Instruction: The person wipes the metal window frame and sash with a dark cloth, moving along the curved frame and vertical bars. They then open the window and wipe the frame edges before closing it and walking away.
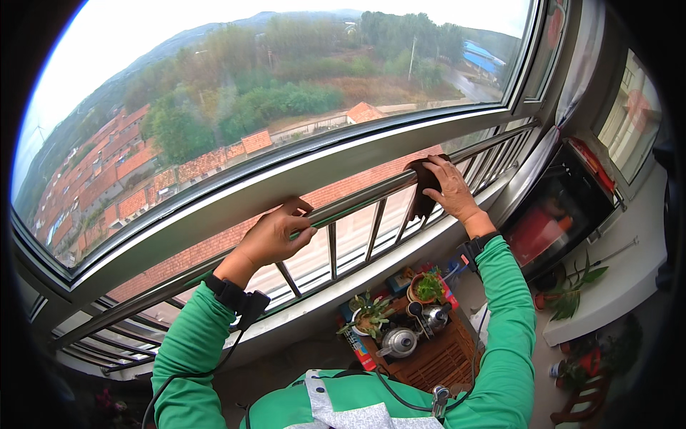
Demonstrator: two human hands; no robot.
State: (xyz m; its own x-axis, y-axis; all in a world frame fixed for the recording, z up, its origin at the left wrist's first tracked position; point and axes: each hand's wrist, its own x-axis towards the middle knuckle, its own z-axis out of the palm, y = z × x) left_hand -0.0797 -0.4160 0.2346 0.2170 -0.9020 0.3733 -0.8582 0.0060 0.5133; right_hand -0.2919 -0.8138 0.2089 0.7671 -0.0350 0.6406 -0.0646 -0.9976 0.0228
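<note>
A shiny metal railing with upright bars runs across the inside of a large window. My left hand is closed over its top rail, fingers curled around the far side. Further right, a dark brown cloth is draped over the same rail and hangs down on the near side. My right hand grips this cloth against the rail, fingers bent over the top and thumb in front. Part of the cloth is hidden under that hand.
Below the railing stands a slatted wooden table with a metal kettle and potted plants. A black glass-fronted cabinet is at the right, near a gathered curtain. The window frame rises just beyond the rail.
</note>
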